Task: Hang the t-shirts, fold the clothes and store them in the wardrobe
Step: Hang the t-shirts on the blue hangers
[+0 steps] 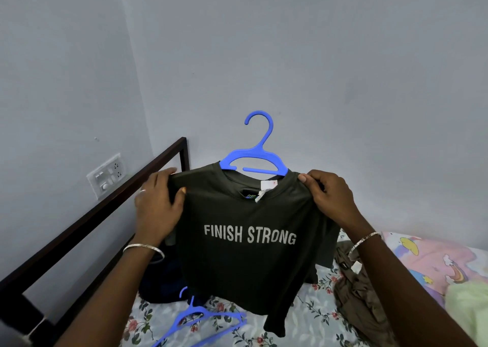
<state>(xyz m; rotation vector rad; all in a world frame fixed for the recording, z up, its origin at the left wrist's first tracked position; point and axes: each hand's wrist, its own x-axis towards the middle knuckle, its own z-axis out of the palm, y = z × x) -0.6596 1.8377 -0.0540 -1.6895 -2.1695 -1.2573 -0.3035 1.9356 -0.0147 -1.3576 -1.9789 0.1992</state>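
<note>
Your left hand point(158, 206) grips the shirt point(245, 254) at its left shoulder, with the thumb on the front and the fingers wrapped over the seam. Your right hand point(330, 199) pinches the shirt's right shoulder, fingers curled round the cloth. Between them you hold the shirt up in the air above the bed point(311, 317). Its front faces you, with FINISH STRONG printed across the chest.

A blue hanger point(257, 151) sits in the shirt's neck. Its arms pass under the collar on both sides, and its hook rises clear above the shirt against the wall. White tags point(266, 188) show inside the collar.

The hem hangs just over the floral sheet. Below the shirt's lower left corner, spare hangers point(200, 317) of the same blue lie on the sheet. A dark blue garment point(161, 288) is heaped behind the shirt's lower left side, partly hidden by it. To the shirt's right lies a crumpled olive garment point(361, 301) with a white tag. Further right of the shirt are a pink cartoon-print cloth point(433, 259) and a pale green cloth point(470, 307).

Left of the shirt runs the dark bed rail point(105, 204), with a switchboard point(107, 175) on the wall above it. You wear a bangle on each wrist, just below the shirt's shoulders.
</note>
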